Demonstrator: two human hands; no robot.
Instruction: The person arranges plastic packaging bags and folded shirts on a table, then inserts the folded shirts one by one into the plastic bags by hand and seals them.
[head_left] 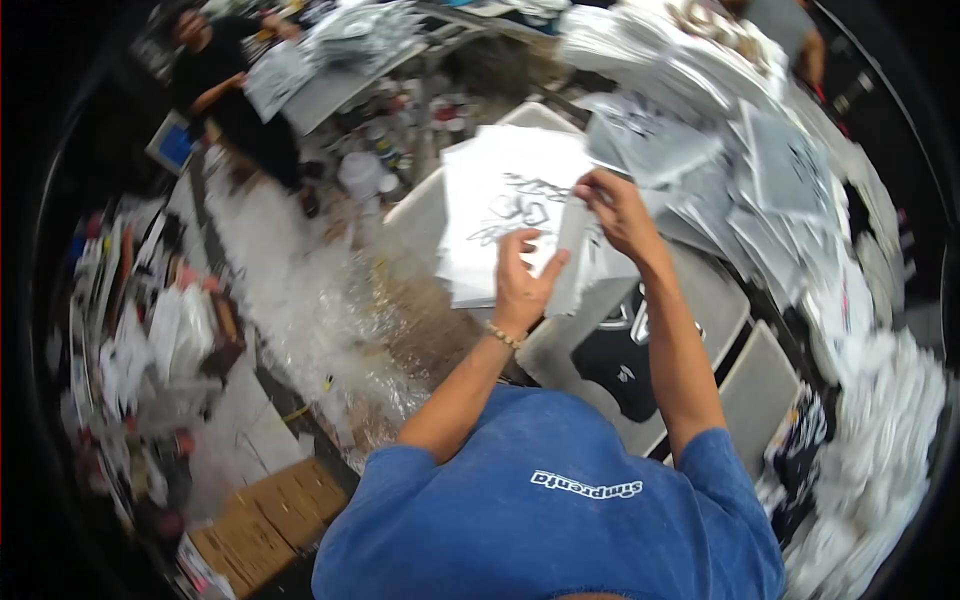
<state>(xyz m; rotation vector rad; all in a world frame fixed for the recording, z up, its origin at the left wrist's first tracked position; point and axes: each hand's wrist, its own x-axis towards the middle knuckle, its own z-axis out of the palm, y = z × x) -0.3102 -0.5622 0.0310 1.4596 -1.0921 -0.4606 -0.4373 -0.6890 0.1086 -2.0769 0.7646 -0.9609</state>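
Observation:
A stack of flat white pieces with black lettering (480, 185) lies in front of me on a pale board. I cannot tell whether they are paper or folded cloth. My right hand (620, 215) pinches the top of a narrow greyish-white flap (572, 255) at the stack's right side. Lower down, my left hand (525, 288) is against the printed face, its thumb and fingers apart and curved. A beaded bracelet circles the left wrist. Below my right forearm lies a black printed piece (615, 372) with white marks on a grey board (550, 350).
Several grey-white printed packets (785, 170) are piled at the right, beside heaps of white cloth (870, 450). Clear plastic wrap (330, 320) covers the floor at left. Cardboard (265, 525) lies lower left. Another person (235, 90) holds sheets at the upper left.

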